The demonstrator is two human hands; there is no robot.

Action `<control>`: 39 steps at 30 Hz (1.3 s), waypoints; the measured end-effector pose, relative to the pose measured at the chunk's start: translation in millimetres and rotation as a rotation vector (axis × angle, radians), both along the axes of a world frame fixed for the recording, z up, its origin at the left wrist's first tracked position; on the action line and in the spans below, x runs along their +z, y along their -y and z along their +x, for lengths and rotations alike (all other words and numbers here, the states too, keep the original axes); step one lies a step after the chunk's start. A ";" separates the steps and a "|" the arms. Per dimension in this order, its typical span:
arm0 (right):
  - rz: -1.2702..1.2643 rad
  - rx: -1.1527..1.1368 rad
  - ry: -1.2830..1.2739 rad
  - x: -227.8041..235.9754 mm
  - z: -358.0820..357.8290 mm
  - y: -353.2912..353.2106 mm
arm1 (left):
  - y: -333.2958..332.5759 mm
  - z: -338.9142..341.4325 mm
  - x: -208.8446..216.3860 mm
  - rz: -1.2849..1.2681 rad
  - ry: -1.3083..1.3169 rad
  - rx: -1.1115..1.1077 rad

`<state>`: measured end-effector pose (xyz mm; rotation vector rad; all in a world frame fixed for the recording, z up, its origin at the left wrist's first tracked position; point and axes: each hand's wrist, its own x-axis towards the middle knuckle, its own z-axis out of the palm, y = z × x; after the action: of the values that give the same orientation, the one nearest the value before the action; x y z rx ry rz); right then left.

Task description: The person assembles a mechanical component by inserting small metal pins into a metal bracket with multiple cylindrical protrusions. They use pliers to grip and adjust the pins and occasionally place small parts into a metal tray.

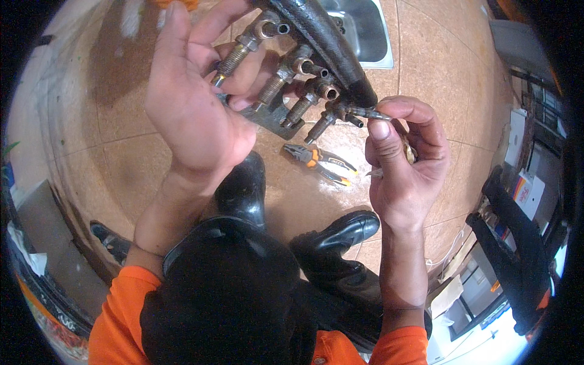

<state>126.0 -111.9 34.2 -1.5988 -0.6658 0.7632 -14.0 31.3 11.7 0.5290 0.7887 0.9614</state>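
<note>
Far left: black shoe-like item (111,241) on the brown tiled floor (121,161). Next, your left hand (198,118), bare, rising out of an orange sleeve; fingers curl around and behind the black metal pipe with four brass-and-steel valves (328,48), so that grip is taken up with the assembly. It's lifted over the floor, at upper centre, pipe slanting down to the right, valves in a row along its lower left side. Flat dark metal plate (291,129) sits behind the valves. One black rubber boot (240,188) of yours stands below the left hand. Combination pliers with orange-and-black handles (316,162) lie on the floor below the valves, between your hands. Second black rubber boot (340,237) below the pliers. Shiny steel basin (371,33) at the top, beyond the pipe. Your right hand (407,161) pinches a slim tapered metal piece (369,114) between thumb and forefinger, at the rightmost valve; can't tell if the two are joined. Small brassy bits (409,149) show in its curled fingers. Far right: white box (529,193), partly visible.
</note>
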 end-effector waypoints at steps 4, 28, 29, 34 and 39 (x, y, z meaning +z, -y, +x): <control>0.006 0.003 -0.008 0.7 0.2 -0.1 | 3.3 11.8 9.4 -0.038 -0.122 0.117; -0.009 -0.072 -0.033 4.9 6.2 7.7 | 2.3 14.4 7.9 -0.219 -0.141 0.196; -0.013 -0.077 -0.035 6.4 6.7 8.3 | 0.7 11.7 4.1 -0.198 -0.145 0.178; -0.023 -0.082 -0.032 9.9 7.4 10.4 | -14.4 -15.3 -23.3 -0.313 0.364 -0.151; -0.004 -0.095 -0.146 8.2 8.2 11.2 | -0.3 3.6 4.2 -0.240 0.011 0.014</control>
<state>134.1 -123.1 42.3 -1.5508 -0.4799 0.8025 -10.4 31.6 16.0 0.3102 0.8852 0.8669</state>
